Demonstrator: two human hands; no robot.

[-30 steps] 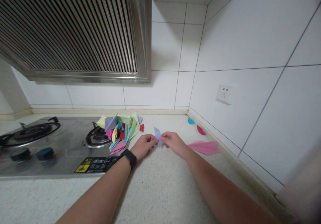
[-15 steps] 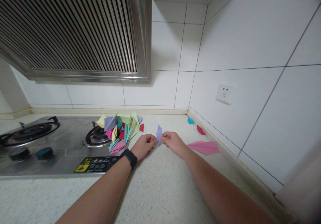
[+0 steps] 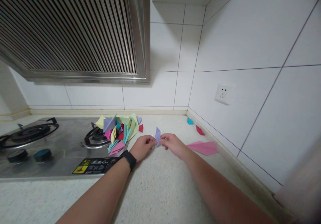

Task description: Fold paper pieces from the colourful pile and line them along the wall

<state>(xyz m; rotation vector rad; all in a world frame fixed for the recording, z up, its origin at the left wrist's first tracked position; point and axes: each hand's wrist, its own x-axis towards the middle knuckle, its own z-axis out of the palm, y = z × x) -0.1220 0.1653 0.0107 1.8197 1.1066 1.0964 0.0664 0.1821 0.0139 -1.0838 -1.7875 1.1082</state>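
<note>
The left hand (image 3: 143,147) and right hand (image 3: 172,144) pinch a folded lilac paper (image 3: 157,133) between them — right of the stove (image 3: 61,163), over the worktop (image 3: 160,183). Coloured folded papers (image 3: 121,136) heap across the stove's right edge — a pink folded paper (image 3: 204,147) lies farther right.

I've got left forearm (image 3: 100,194) and right forearm (image 3: 215,183) angled inward from bottom of frame. Left hand (image 3: 142,146) pinching, fingertips (image 3: 153,143) pointing right; right hand (image 3: 174,145) pinching too, pointing left. Hands near each other, roughly level in view.
</note>
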